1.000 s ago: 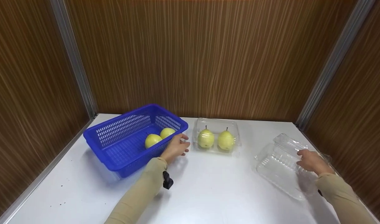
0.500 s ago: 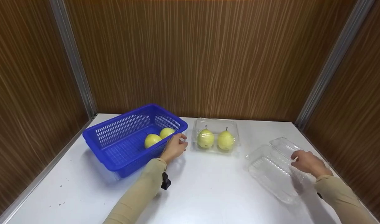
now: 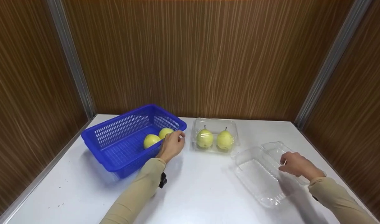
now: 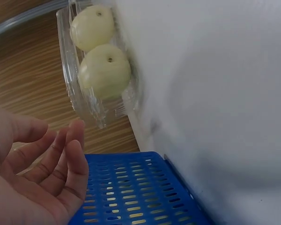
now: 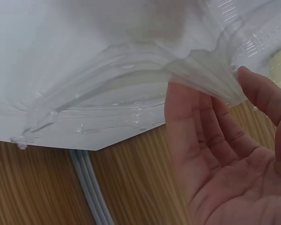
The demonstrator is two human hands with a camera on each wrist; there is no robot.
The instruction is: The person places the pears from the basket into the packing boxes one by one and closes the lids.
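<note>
Left hand (image 3: 172, 145) is resting relaxed against the basket (image 3: 115, 157) rim, steadying it; right hand (image 3: 294, 164) is pressing loose fingers on the empty clamshell (image 3: 256, 174), pinning it flat.

The left hand (image 3: 172, 145) covers part of the blue basket's (image 3: 115, 141) near rim, and the rim hides the bottoms of the two pears inside (image 3: 157, 137), so you cannot tell if the fingers touch the fruit. In the right wrist view the empty clear box (image 5: 131, 98) is cut off at the top and right edges, and the right hand (image 5: 234, 154) runs off the bottom. In the left wrist view the basket is cut off at the bottom, and the desk (image 4: 225, 93) looks blurry.
</note>
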